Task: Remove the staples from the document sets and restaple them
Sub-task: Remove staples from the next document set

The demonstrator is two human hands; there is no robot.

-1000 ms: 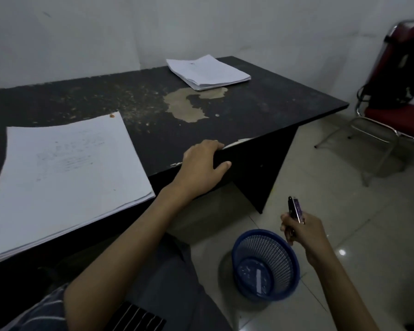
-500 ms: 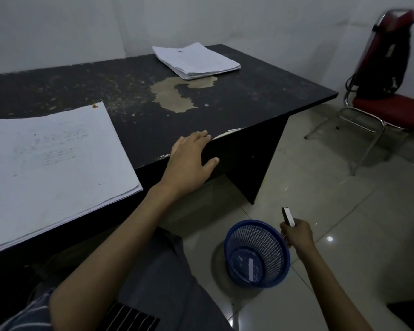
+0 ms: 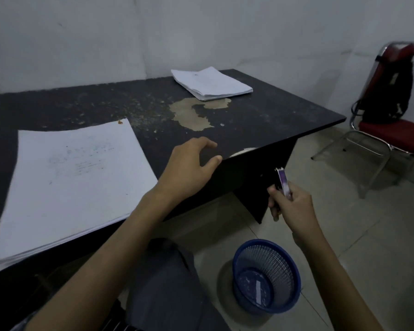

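The left hand (image 3: 189, 168) clasps the desk's (image 3: 273, 115) front edge near its right corner, while the right hand's (image 3: 290, 207) curled fingers grip a purple stapler (image 3: 284, 183) beyond it.

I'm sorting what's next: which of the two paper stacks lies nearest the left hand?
The large stack at the near left, right beside the left hand; the smaller stack lies far back across the table.
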